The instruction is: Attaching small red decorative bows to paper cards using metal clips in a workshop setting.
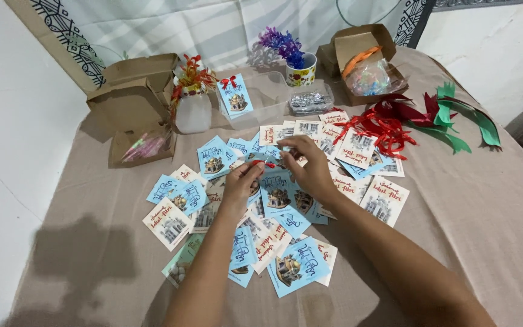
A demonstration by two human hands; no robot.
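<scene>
Nearest, blue and white cards [286, 266] fanned loose across the beige worktop [485, 212], face up, easy to pick from. Just above them, left hand [241, 180] and right hand [307, 162] raised close together over the pile, fingers pinched shut on a small red ribbon [266, 163] stretched between them, held clear of the cards for room to work. Off to the right, red ribbons [385, 127] and green strips [461, 121] heaped within reach. Left, open cardboard boxes [134, 103]. Farthest back, a finished card with a red bow [235, 95] propped upright, a cup of purple flowers [298, 60], another box [364, 60].
</scene>
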